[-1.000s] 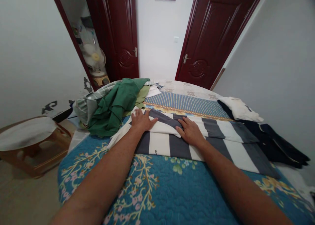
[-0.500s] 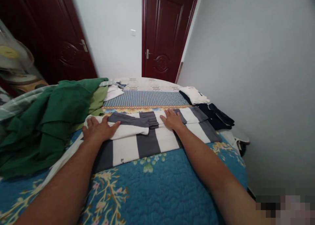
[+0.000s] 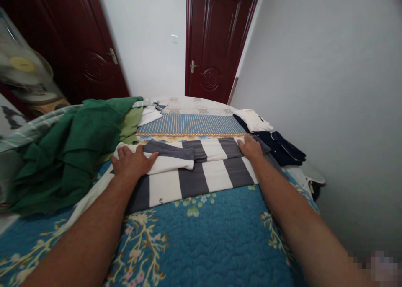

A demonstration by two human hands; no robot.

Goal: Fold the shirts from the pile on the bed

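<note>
The grey-and-white striped cloth [image 3: 201, 174] lies spread on the blue flowered quilt [image 3: 213, 236], with its long axis running side to side from one hand to the other. Its left end is folded back over itself. The left hand [image 3: 133, 163] lies flat on that fold, fingers spread and pointing away, thumb out to the right, gripping nothing. The right hand [image 3: 250, 148] rests palm down at the far right edge with its fingers extended, also closed on nothing; most of the cloth lies leftward of those fingers and nearer the body. A green heap of clothes [image 3: 72, 144] sits just outside the left fingers. A dark navy garment [image 3: 282, 148] lies just beside the right fingers.
</note>
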